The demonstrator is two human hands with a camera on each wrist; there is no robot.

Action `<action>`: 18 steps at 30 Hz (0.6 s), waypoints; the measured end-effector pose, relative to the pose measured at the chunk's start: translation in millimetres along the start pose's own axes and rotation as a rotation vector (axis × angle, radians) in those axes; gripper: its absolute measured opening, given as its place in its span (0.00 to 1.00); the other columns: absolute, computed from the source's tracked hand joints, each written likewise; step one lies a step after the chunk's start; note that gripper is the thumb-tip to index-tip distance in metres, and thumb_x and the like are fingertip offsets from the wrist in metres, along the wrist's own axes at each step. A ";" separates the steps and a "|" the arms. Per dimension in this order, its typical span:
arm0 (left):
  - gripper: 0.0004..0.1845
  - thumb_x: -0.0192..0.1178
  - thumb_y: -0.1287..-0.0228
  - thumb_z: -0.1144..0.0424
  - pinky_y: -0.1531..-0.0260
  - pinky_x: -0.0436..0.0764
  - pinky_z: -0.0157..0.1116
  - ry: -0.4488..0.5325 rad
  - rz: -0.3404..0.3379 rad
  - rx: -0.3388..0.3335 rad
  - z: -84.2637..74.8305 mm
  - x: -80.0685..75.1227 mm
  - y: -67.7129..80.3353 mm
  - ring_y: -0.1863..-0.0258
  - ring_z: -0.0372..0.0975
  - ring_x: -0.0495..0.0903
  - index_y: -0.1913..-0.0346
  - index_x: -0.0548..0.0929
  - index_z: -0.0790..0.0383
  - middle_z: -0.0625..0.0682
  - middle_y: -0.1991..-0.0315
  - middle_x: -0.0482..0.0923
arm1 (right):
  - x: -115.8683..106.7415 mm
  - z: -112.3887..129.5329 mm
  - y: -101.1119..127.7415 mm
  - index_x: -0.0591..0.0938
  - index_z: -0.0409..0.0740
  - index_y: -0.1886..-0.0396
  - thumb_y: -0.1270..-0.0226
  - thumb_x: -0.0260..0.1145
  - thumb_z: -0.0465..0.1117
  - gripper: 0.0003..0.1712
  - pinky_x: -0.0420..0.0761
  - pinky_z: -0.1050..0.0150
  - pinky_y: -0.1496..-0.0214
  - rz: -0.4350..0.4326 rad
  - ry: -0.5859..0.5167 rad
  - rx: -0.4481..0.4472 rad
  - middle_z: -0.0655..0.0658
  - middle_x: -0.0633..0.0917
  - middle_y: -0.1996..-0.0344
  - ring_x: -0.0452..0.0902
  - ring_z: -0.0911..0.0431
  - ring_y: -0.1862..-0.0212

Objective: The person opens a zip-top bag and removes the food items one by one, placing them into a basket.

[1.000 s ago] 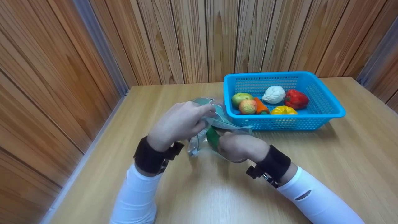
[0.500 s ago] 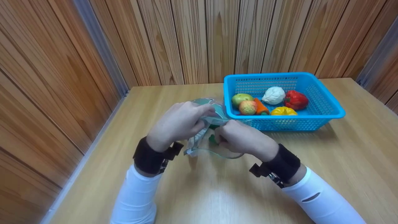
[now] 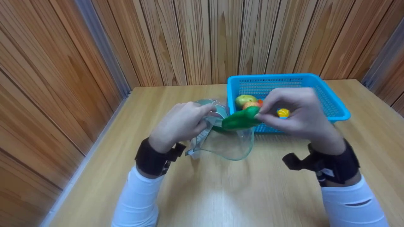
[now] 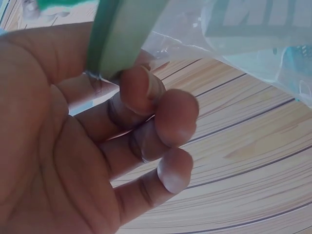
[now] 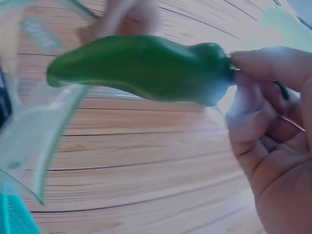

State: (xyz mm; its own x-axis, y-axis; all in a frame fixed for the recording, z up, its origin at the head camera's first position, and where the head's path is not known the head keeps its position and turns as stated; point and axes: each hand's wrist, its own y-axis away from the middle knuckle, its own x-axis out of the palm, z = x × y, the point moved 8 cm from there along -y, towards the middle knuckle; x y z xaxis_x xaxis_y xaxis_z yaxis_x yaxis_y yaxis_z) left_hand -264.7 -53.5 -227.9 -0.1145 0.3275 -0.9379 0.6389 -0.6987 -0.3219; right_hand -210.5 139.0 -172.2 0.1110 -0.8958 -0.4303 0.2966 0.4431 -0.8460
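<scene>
In the head view my right hand (image 3: 304, 113) pinches a long green pepper (image 3: 240, 119) by its stem end, in front of the blue basket. The right wrist view shows the pepper (image 5: 141, 68) whole, with thumb and fingers at its stem. My left hand (image 3: 181, 121) grips the edge of a clear plastic bag with green trim (image 3: 221, 145). In the left wrist view, the bag's green edge (image 4: 119, 44) lies between thumb and forefinger, with the other fingers loosely curled. The pepper's tip overlaps the bag's mouth. Something dark green shows under it, too hidden to name.
A blue basket (image 3: 271, 76) stands at the back right of the wooden table (image 3: 221, 195). It holds a green fruit (image 3: 246, 100), a reddish-orange fruit (image 3: 250, 104) and a yellow piece (image 3: 283, 113); my right hand hides other contents. Wood-panelled walls (image 3: 195, 47) stand behind and at left.
My right hand has come out of the bag's mouth with the green pepper and moved right and up, covering part of the basket. The left hand has stayed in place.
</scene>
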 end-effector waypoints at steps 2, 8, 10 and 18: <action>0.17 0.55 0.35 0.72 0.73 0.77 0.29 -0.012 0.000 0.003 0.2 0.1 -0.2 0.79 0.37 0.74 0.45 0.82 0.58 0.49 0.62 0.87 | -15.5 3.1 0.5 0.81 0.25 0.74 0.50 0.73 0.23 0.07 0.81 0.75 0.65 -0.122 -0.111 -0.022 0.41 0.85 0.74 0.79 0.60 0.70; 0.17 0.55 0.36 0.72 0.77 0.73 0.29 -0.040 0.000 0.001 1.5 -0.5 1.1 0.80 0.36 0.73 0.46 0.82 0.57 0.48 0.61 0.88 | -44.9 -4.0 5.5 0.81 0.21 0.74 0.52 0.71 0.20 0.06 0.80 0.77 0.67 -0.359 0.061 0.035 0.42 0.86 0.75 0.81 0.64 0.72; 0.18 0.55 0.37 0.73 0.78 0.72 0.29 -0.045 -0.004 0.001 2.0 -0.7 1.5 0.80 0.36 0.72 0.46 0.82 0.57 0.48 0.59 0.88 | -47.7 -13.0 6.4 0.82 0.24 0.74 0.51 0.71 0.21 0.05 0.79 0.78 0.66 -0.356 0.272 0.085 0.42 0.86 0.76 0.80 0.69 0.72; 0.19 0.53 0.37 0.73 0.78 0.72 0.29 -0.018 -0.004 0.008 1.9 0.6 3.2 0.81 0.36 0.72 0.45 0.82 0.58 0.47 0.54 0.88 | -57.3 -85.3 27.6 0.83 0.32 0.70 0.43 0.72 0.31 0.05 0.72 0.85 0.66 -0.258 0.668 0.352 0.39 0.87 0.75 0.70 0.83 0.72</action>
State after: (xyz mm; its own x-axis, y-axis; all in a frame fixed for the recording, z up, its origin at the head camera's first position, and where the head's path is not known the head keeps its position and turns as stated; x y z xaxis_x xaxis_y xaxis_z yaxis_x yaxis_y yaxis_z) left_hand -264.2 -56.7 -229.7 -0.1312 0.3188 -0.9387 0.6319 -0.7027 -0.3270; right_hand -289.5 205.5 -197.7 -0.5611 -0.7097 -0.4260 0.5296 0.0877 -0.8437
